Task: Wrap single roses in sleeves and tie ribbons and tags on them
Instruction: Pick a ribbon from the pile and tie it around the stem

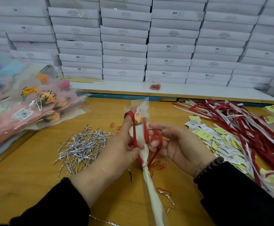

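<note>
Both hands' fingers (129, 116) grasping red ribbon (133, 128) around sleeved rose (147, 154), silver twist ties (82, 147) left, tags (222, 141) right

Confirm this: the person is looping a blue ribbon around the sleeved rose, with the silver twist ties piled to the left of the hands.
One detail is off: the ribbon is red, not blue, as the head view shows. It loops over the left hand around the sleeved rose; the silver twist ties do lie to the left.

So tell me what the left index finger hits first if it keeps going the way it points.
The left hand points up and away, its index looped by the red ribbon. First contact is probably the rose sleeve beside the fingertip; depth is unclear.
</note>
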`<state>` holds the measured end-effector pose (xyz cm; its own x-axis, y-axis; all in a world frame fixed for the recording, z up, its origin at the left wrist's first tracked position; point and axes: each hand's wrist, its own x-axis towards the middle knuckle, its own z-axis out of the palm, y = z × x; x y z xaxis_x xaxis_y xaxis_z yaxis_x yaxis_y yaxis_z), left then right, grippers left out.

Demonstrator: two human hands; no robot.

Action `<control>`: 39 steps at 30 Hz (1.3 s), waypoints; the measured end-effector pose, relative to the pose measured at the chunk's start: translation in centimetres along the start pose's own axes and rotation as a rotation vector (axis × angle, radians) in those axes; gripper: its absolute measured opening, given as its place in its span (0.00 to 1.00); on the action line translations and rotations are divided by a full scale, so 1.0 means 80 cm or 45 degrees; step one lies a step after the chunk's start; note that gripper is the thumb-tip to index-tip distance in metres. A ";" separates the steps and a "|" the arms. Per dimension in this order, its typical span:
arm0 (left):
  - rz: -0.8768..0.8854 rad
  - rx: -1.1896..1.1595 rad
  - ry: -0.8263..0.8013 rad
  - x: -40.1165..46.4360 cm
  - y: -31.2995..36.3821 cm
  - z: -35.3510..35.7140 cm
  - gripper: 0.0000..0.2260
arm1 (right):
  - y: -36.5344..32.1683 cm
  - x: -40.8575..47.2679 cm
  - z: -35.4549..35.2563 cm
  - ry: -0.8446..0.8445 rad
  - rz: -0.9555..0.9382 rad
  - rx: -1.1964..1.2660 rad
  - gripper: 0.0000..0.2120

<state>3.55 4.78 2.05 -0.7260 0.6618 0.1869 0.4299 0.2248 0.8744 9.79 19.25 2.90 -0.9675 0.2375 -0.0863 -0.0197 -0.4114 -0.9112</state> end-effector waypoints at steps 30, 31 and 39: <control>0.121 0.133 -0.131 0.005 -0.008 -0.001 0.46 | 0.019 -0.008 0.015 0.008 -0.332 -0.753 0.02; 0.129 0.150 -0.130 0.005 -0.010 -0.001 0.46 | 0.019 -0.007 0.015 0.022 -0.343 -0.748 0.03; 0.118 0.000 -0.019 0.007 -0.015 -0.001 0.33 | 0.016 -0.006 0.013 0.018 -0.280 -0.590 0.04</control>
<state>2.62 4.80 1.17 -0.6749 0.6904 0.2605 0.4949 0.1617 0.8538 9.96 17.75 2.22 -0.9496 0.2874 0.1249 -0.1054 0.0824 -0.9910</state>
